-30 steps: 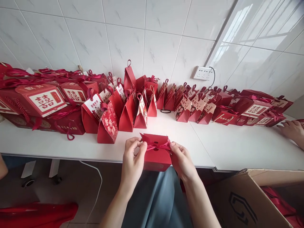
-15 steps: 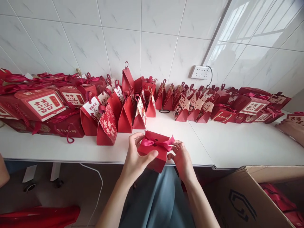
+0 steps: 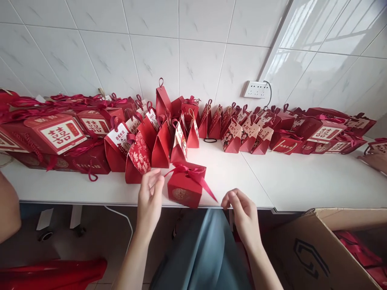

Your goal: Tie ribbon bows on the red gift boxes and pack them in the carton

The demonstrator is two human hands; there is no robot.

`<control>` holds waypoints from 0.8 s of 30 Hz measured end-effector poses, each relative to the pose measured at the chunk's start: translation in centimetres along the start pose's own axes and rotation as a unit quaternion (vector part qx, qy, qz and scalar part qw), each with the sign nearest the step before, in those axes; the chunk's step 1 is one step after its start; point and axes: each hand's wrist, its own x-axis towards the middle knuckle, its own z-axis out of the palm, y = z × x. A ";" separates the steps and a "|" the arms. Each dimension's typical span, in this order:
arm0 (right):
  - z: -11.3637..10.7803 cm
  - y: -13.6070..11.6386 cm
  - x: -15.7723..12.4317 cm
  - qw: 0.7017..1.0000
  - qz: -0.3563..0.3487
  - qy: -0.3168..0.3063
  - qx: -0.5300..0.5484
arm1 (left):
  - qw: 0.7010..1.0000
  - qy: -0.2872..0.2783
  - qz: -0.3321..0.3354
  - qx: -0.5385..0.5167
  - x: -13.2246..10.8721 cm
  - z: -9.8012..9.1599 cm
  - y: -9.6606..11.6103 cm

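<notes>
A small red gift box [image 3: 185,189] with a gold round emblem stands near the table's front edge. On its top sits a crimson ribbon bow [image 3: 193,173], one tail stretching left and a longer one slanting right past the box. My left hand [image 3: 150,197] is beside the box on the left, fingers loosely bent, close to the short tail's tip. To the right, my right hand [image 3: 242,213] hovers over the front edge with half-curled fingers, a small gap from the long tail's end. Nothing shows held in either hand.
Red gift bags [image 3: 138,157] and stacked red boxes [image 3: 62,135] line the wall; more boxes [image 3: 325,133] stand right. A cardboard carton [image 3: 299,249] with red packages is lower right. A power strip [image 3: 254,89] hangs behind. Another person's hand [image 3: 375,159] is at far right, an arm [image 3: 8,209] left.
The gift box, tilted between my hands before, now rests on the table. My hands have moved apart to either side, and the ribbon's tails now spread outward.
</notes>
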 end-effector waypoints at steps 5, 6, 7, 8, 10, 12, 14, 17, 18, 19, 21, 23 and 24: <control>1.1 1.0 1.0 0.997 -0.060 -0.041 -0.040 | 0.997 -0.069 0.000 0.032 -0.3 0.5 0.2; 1.4 1.1 1.0 0.995 -0.070 -0.065 -0.041 | 0.997 -0.068 0.008 0.042 -0.3 0.5 0.2; 1.7 1.1 0.9 0.992 -0.078 -0.086 -0.040 | 0.996 -0.065 0.018 0.051 -0.2 0.6 0.2; 2.0 1.0 0.8 0.990 -0.084 -0.103 -0.040 | 0.996 -0.060 0.027 0.057 -0.2 0.6 0.2; 2.4 0.9 0.6 0.987 -0.102 -0.114 -0.048 | 0.996 -0.050 0.040 0.066 0.1 0.6 0.3; 2.7 0.9 0.7 0.984 -0.124 -0.106 -0.070 | 0.995 -0.045 0.051 0.076 0.4 0.4 0.7; 2.8 1.0 1.1 0.980 -0.141 -0.104 -0.090 | 0.990 -0.064 0.060 0.107 0.9 0.2 1.3; 3.0 1.2 2.0 0.975 -0.146 -0.139 -0.089 | 0.975 -0.117 0.059 0.178 1.5 -0.2 2.6; 3.1 1.3 2.2 0.974 -0.145 -0.154 -0.082 | 0.972 -0.129 0.056 0.187 1.6 -0.3 3.1; 3.2 1.4 2.5 0.973 -0.144 -0.165 -0.074 | 0.972 -0.138 0.049 0.185 1.5 -0.5 3.6; 3.5 1.6 2.8 0.973 -0.144 -0.173 -0.056 | 0.975 -0.163 0.011 0.153 1.1 -0.8 4.5; 3.7 1.7 2.9 0.975 -0.146 -0.161 -0.044 | 0.972 -0.199 -0.055 0.109 0.2 -1.0 5.2; 3.7 1.8 2.8 0.976 -0.148 -0.153 -0.041 | 0.968 -0.217 -0.090 0.089 -0.3 -1.1 5.4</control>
